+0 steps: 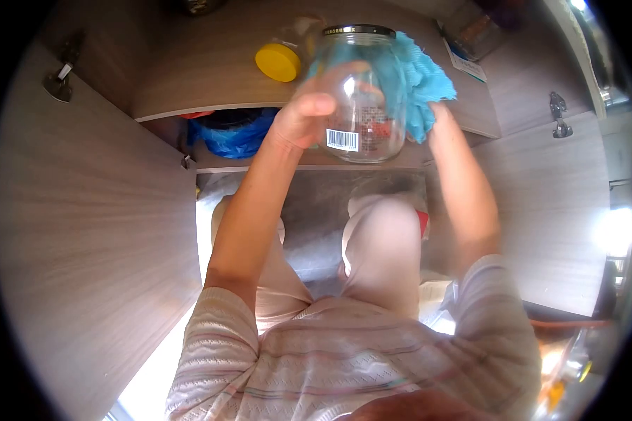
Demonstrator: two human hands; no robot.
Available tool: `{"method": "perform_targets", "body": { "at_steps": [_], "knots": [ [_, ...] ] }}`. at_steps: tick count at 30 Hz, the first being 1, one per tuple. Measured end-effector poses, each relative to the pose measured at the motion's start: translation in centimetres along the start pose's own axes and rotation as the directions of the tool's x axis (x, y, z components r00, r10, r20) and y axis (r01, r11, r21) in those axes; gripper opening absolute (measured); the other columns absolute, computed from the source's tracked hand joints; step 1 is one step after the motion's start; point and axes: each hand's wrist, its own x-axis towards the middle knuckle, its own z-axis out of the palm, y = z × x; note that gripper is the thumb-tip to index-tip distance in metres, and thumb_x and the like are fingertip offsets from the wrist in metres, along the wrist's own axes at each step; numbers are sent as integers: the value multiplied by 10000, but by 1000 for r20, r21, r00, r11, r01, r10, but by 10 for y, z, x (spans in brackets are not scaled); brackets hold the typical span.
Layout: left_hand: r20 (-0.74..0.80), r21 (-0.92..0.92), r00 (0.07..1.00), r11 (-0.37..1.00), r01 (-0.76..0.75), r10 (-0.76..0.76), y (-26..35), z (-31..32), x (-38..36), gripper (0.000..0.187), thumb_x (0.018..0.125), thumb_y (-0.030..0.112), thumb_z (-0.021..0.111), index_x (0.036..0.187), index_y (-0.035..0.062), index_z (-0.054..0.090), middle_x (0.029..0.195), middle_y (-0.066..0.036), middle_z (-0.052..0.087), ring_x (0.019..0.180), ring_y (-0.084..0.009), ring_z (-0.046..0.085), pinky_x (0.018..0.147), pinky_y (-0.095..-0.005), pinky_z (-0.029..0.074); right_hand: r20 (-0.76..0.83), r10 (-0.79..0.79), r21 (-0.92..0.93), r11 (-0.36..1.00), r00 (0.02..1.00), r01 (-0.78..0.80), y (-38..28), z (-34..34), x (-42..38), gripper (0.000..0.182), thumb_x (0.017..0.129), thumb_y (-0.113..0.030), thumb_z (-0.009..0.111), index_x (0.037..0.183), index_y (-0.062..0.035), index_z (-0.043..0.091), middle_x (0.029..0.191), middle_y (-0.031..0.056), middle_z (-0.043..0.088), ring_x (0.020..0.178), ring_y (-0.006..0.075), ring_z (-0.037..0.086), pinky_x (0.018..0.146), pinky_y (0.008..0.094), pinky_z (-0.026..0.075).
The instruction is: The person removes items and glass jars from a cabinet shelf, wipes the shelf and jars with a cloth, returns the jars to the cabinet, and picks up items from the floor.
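Note:
A large clear glass jar point(372, 130) with a black-and-gold lid point(359, 30) stands upright in front of me, raised over the cabinet shelf. My left hand point(304, 116) grips its left side, the thumb in front and the fingers showing through the glass behind. A barcode label point(342, 140) is low on the jar's near side. A light blue cloth point(425, 77) presses against the right side of the jar. My right hand point(439, 114) holds this cloth, which hides most of its fingers.
A yellow-lidded container point(278, 62) is on the upper shelf point(189, 91). Below lies a blue plastic bag point(233, 135). Open cabinet doors flank me, the left door point(98, 231) and the right door point(551, 210). At the back right are a clear container and a white card point(465, 64).

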Motion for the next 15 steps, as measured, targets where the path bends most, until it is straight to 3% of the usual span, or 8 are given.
{"method": "perform_targets", "body": {
  "at_steps": [1, 3, 4, 7, 10, 11, 13, 15],
  "knots": [
    [28, -38, 1000, 999, 11, -10, 0, 1, 0, 796, 608, 299, 730, 1280, 17, 408, 1120, -150, 550, 1034, -280, 546, 861, -397, 486, -42, 6, -272, 962, 999, -17, -6, -4, 10, 384, 880, -308, 540, 1150, -36, 535, 1066, 101, 610, 922, 217, 600, 798, 304, 496],
    [64, -83, 998, 996, 17, -11, 3, 0, 1, 790, 618, 296, 725, 1283, 16, 403, 1117, -165, 554, 1044, -294, 545, 878, -400, 474, -99, -7, -859, 505, 995, -82, -24, -10, 27, 385, 856, -315, 568, 1098, -17, 576, 1023, 118, 637, 921, 246, 611, 786, 324, 492],
    [28, -66, 1000, 998, -7, 8, 3, -3, 1, 791, 621, 298, 724, 1286, 16, 400, 1125, -168, 550, 1042, -294, 546, 886, -399, 467, -41, -20, -975, 218, 999, -35, -35, -11, 27, 399, 846, -333, 578, 1079, -10, 594, 1002, 153, 643, 901, 270, 618, 785, 334, 487],
    [-78, -13, 995, 998, -64, 63, 5, -8, 3, 796, 635, 273, 728, 1301, 12, 379, 1162, -175, 528, 1045, -278, 545, 921, -389, 433, 10, 70, -977, -213, 997, 24, -42, -36, 30, 470, 802, -355, 633, 1129, -22, 585, 1033, 213, 620, 868, 311, 621, 773, 357, 485],
    [-275, 193, 945, 973, -124, 175, 12, -5, 0, 786, 639, 216, 740, 1301, 1, 376, 1179, -163, 519, 1053, -259, 537, 926, -376, 424, 21, -39, -985, -172, 999, 14, -73, -21, 18, 667, 746, -335, 704, 1297, -54, 454, 1123, 197, 597, 888, 264, 630, 730, 351, 496],
    [-333, 276, 925, 957, -92, 185, 16, -1, 0, 768, 618, 251, 751, 1272, 34, 413, 1166, -103, 534, 1055, -222, 537, 939, -356, 412, -2, 56, -991, 134, 998, -9, -81, -5, 8, 725, 734, -320, 720, 1330, -60, 399, 1150, 179, 585, 891, 246, 629, 730, 347, 498],
    [-353, 436, 880, 888, -146, 318, 16, 0, 2, 850, 597, 229, 793, 1298, -1, 370, 1180, -135, 518, 1098, -238, 507, 953, -349, 394, 38, 262, -732, 665, 964, -151, -86, 31, -16, 857, 709, -290, 752, 1396, -71, 288, 1205, 144, 560, 896, 211, 626, 731, 338, 504],
    [-322, 531, 860, 828, -183, 396, 19, 13, 4, 944, 564, 244, 839, 1312, -36, 336, 1202, -151, 495, 1142, -232, 468, 971, -345, 374, 63, 239, -704, 699, 969, -126, -57, 49, -19, 1026, 643, -191, 817, 1432, -81, 169, 1325, 109, 440, 1019, 198, 550, 769, 331, 502]
  ]
}}
